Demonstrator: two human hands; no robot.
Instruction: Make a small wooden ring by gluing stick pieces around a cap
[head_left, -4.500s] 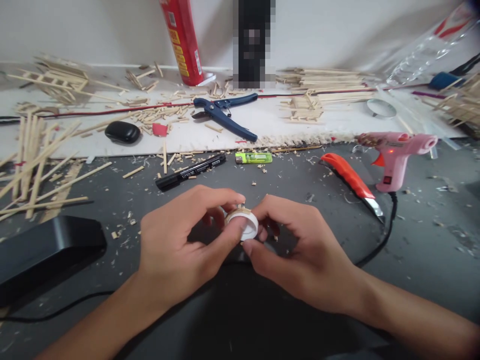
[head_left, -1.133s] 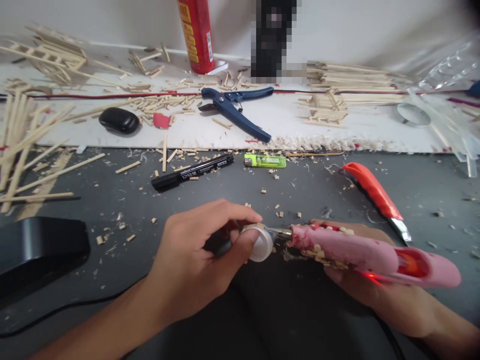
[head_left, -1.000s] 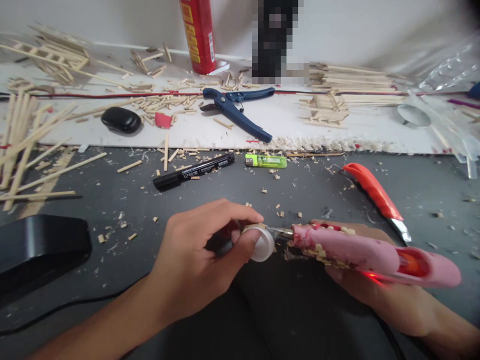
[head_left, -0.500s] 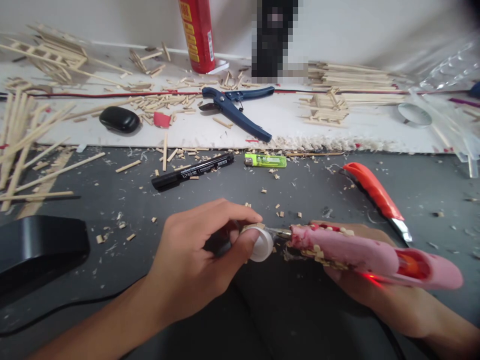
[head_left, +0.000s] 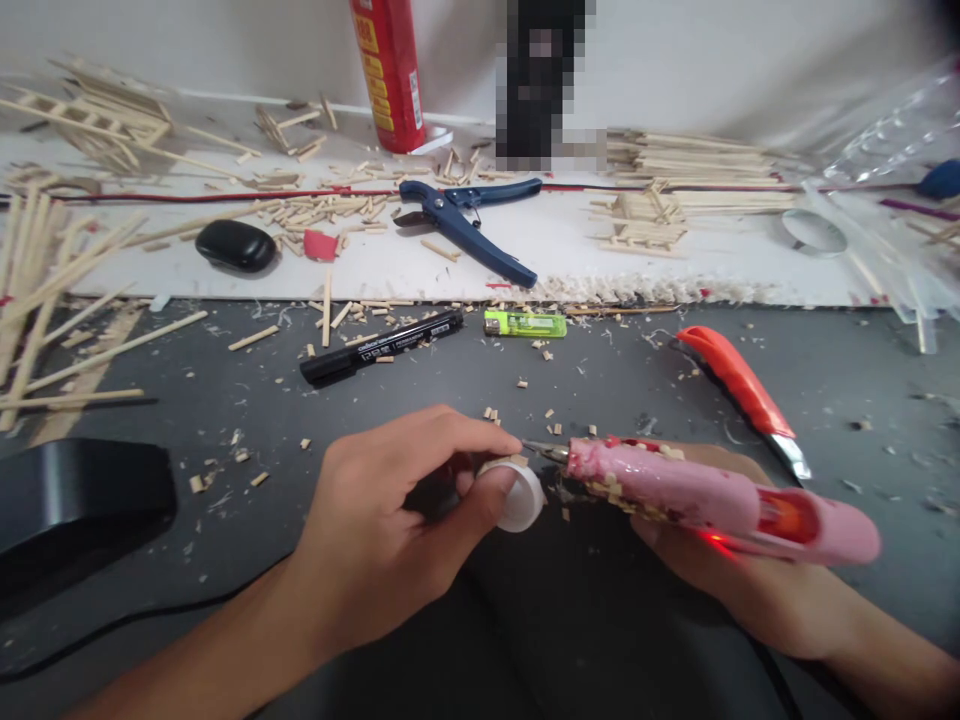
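Guiding the metal tip (head_left: 551, 453) slowly, clear of skin, is looking wise, since it is pointing close by my left fingertip (head_left: 510, 442); my left hand (head_left: 401, 500) is pinching the white cap (head_left: 525, 506) narrowly, over the table (head_left: 615, 370); my right hand (head_left: 697, 555) is gripping the pink glue gun (head_left: 671, 488), its fingers mostly hidden.

Black marker (head_left: 382, 346), left of centre: white Chinese characters reading 记号笔, beside smaller print, "PERMANENT"; the brand line is blurred. Red canister (head_left: 390, 75), top, left of centre: yellow panels (head_left: 377, 88), print illegible. Green lighter (head_left: 525, 324), centre: label unreadable.
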